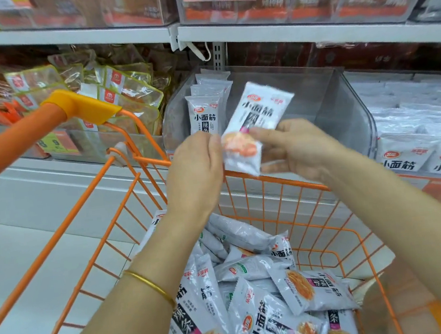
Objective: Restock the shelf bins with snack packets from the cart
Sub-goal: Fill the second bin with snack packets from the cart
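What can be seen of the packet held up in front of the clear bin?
The held packet is a flat white plastic sachet with crimped ends, black characters, a red logo near its top and an orange food picture near its bottom. It tilts, top leaning right, above the cart's far rim and before the clear bin. The left hand and right hand pinch its lower end from either side.

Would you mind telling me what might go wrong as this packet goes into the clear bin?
The packet is pinched only at its lower end by the left hand and right hand, so it might slip into the cart. Dropped in tilted, it could topple the upright row in the clear bin.
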Tool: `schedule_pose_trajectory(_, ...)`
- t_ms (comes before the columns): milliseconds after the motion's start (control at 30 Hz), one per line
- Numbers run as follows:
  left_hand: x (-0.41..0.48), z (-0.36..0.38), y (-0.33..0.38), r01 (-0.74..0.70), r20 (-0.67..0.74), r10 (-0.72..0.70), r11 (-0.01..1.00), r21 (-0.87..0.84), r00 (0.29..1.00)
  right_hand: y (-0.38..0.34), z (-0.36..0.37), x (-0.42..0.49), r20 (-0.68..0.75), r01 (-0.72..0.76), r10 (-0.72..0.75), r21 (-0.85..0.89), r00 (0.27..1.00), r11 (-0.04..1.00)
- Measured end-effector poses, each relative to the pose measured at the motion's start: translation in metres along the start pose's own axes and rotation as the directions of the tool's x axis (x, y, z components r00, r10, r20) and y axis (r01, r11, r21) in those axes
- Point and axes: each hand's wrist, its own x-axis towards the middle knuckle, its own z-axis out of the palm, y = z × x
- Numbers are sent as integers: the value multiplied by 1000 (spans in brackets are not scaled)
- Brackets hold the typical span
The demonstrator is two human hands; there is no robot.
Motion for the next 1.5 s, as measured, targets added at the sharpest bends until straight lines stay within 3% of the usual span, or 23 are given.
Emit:
schedule_pose_trajectory(67, 1, 5, -13, -107, 41, 100, 951, 289, 994, -12, -6, 22, -66, 37, -38, -19, 997, 999)
schedule_pose_trajectory(167, -3, 15, -29, -145, 114, 106, 889, 433, 988, -21, -1, 59, -90, 48, -57, -101, 994, 994)
schedule_pose_trajectory(300, -4, 20, -33, -139, 130, 88, 878, 459, 988, -13, 26, 101, -113, 17, -59, -343, 992, 939)
schedule_pose_trajectory(400, -4, 23, -32, -134, 106, 95, 870, 474, 990, 0, 48, 120, -112, -74, 25, -453, 993, 888)
schedule_pose_trajectory(667, -4, 24, -32, -126, 106, 85, 868, 480, 991, 6, 71, 140, -214, -91, -37, -558, 976, 825)
schedule_pose_trajectory(867, -3, 24, -32, -125, 92, 92, 861, 493, 992, 7, 65, 137, -212, -102, 7, -444, 977, 890)
schedule_pose_trajectory(933, -3, 24, -32, -133, 97, 97, 859, 495, 991, 3, 61, 132, -203, -80, -17, -459, 979, 885)
schedule_pose_trajectory(1067, -3, 22, -33, -146, 107, 106, 856, 496, 989, -20, 46, 90, -181, 89, -219, -542, 959, 836)
schedule_pose_trajectory(1200, 0, 17, -24, -133, 144, 74, 877, 461, 987, -25, 21, -9, 47, 283, -299, -489, 953, 825)
schedule_pose_trajectory(1267, 1, 17, -18, -165, 138, 115, 885, 435, 984, -1, 17, -41, 204, 265, -174, -627, 963, 733)
schedule_pose_trajectory(1300, 0, 17, -15, -185, 135, 141, 887, 423, 981, 17, 18, -47, 255, 258, -96, -737, 962, 625)
schedule_pose_trajectory(1400, -3, 19, -12, -217, 152, 172, 903, 370, 973, 71, 23, -42, 241, 232, 57, -964, 969, 131)
schedule_pose_trajectory(1500, -6, 18, -12, -229, 141, 193, 920, 317, 971, 108, 28, -34, 197, 204, 66, -971, 978, -121)
